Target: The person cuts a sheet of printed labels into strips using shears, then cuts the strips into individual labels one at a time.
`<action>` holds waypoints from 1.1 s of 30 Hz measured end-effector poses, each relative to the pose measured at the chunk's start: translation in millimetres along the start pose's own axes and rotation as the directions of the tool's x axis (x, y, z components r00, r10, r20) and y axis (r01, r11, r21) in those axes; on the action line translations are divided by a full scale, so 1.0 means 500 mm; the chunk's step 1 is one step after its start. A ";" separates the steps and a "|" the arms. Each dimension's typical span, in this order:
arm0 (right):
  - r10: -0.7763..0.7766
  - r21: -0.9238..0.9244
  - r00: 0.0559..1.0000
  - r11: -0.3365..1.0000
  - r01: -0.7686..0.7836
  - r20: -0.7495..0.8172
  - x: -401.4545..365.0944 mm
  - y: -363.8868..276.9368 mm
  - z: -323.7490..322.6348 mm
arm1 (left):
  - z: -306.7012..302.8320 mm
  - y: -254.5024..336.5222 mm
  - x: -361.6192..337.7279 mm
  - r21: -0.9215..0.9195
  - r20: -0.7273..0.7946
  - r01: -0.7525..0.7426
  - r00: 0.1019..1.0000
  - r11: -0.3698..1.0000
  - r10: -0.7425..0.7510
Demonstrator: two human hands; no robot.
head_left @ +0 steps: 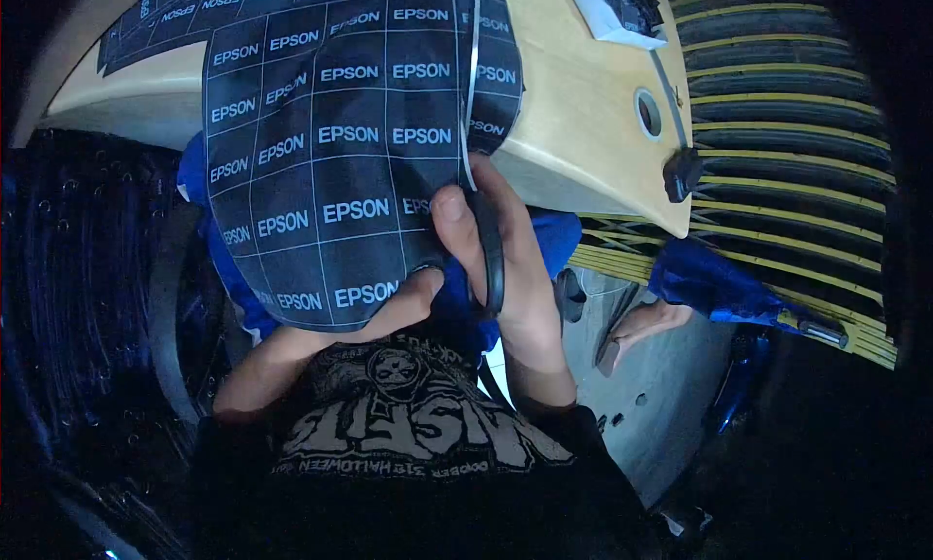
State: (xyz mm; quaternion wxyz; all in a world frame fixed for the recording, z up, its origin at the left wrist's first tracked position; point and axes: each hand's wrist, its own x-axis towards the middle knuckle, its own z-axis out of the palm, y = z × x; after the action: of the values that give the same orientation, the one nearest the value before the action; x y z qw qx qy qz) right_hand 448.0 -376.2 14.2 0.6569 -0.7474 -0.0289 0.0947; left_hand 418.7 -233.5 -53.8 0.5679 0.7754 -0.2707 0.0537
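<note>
Right hand (530,302) closed through scissors (494,259) loops; left hand (408,296) pinches EPSON sheet (330,142) at its lower edge (thin, probably floppy: hold near cut).

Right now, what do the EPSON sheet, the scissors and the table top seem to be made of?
EPSON sheet: thin dark paper or film, matte, printed with a white grid; it curves limply. Scissors: bright metal blade, glossy black handle, probably plastic. Table top: pale wood or laminate, smooth, with faint grain.
</note>
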 end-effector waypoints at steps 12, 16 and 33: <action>0.093 0.018 0.995 0.995 -0.094 0.023 0.008 -0.013 0.005 | -0.024 -0.045 -0.007 -0.114 0.424 0.127 0.903 0.985 -0.067; 0.095 0.035 0.995 0.995 -0.096 0.033 0.005 -0.015 0.010 | 0.045 -0.058 -0.059 0.138 0.061 -0.040 0.998 0.990 0.032; 0.147 0.044 0.989 0.988 -0.147 0.007 0.015 0.000 0.016 | 0.011 -0.044 -0.057 0.877 0.430 -0.368 0.888 -0.308 0.163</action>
State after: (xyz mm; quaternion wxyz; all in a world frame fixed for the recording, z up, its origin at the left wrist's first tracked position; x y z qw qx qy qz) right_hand 454.1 -367.1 12.4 0.6644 -0.7327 0.0270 0.1448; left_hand 403.9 -223.7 -85.8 -0.3000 0.8360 -0.3302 0.3195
